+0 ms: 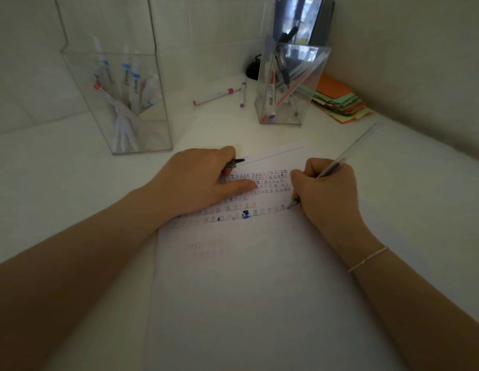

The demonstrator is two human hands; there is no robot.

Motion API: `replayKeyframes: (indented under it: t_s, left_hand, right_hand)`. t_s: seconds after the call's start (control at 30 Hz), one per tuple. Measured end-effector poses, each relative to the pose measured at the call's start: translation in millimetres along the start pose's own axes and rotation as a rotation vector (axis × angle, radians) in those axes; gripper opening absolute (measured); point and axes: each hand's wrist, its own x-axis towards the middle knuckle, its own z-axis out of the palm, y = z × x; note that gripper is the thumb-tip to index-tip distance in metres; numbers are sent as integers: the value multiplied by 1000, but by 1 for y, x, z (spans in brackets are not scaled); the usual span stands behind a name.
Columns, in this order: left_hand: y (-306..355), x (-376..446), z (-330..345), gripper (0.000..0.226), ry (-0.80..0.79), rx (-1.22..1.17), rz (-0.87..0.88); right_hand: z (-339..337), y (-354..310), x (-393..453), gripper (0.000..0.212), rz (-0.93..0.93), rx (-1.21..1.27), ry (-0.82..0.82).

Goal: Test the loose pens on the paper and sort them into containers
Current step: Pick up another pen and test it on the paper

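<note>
White paper (233, 290) lies lengthwise on the table (72, 170), its blank near half toward me; the rows of test marks fill only the far half, so room for more tests remains.

My right hand (326, 188) grasps a clear pen (348, 153) in a writing grip, tip touching the sheet at the right end of a lower row. Judgement: this pen is mid-test, a new mark being added after the last one in that row.

My left hand (203, 180) lies flat on the far-left part of the sheet, pinning it so it does not slide under the stroke. Its fingers are also curled on a small dark cap (235, 162), probably this pen's, kept ready to refit; I cannot tell for certain.

Beyond the sheet, toward the far-left, a clear box (120, 103) holds white markers upright. Toward the far right corner a second clear box (286, 84) holds mixed pens, so the sorting looks to be by type or result. Between the two boxes lie two loose pink markers (217, 95), untested I judge. Coloured notes (340, 100) are stacked just right of the second box, with a dark folder (305, 17) behind it.
</note>
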Motion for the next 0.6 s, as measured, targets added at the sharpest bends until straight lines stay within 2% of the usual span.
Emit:
replayKeyframes:
  t_s: [0.07, 0.17, 0.23, 0.3, 0.37, 0.43, 0.6]
  left_hand:
    - [0, 1, -3, 38, 61, -49, 49]
    - [6, 3, -12, 31, 119, -193, 90]
    - [14, 3, -10, 30, 79, -301, 101]
    - [21, 2, -5, 24, 0, -406, 111]
    - [23, 2, -2, 17, -60, -474, 117]
    - [23, 3, -2, 13, -66, -506, 116]
    - [22, 4, -1, 21, -35, -478, 162]
  right_hand:
    - [-3, 1, 3, 33, 29, 98, 8]
    - [-12, -8, 3, 27, 99, 452, -43]
    - [-12, -14, 3, 19, 152, 734, -135]
    - [-10, -17, 3, 28, 218, 909, -218]
    - [-7, -16, 2, 38, 218, 925, -236]
    - [-6, -15, 1, 36, 179, 893, -225]
    - [-4, -10, 2, 36, 134, 831, -221]
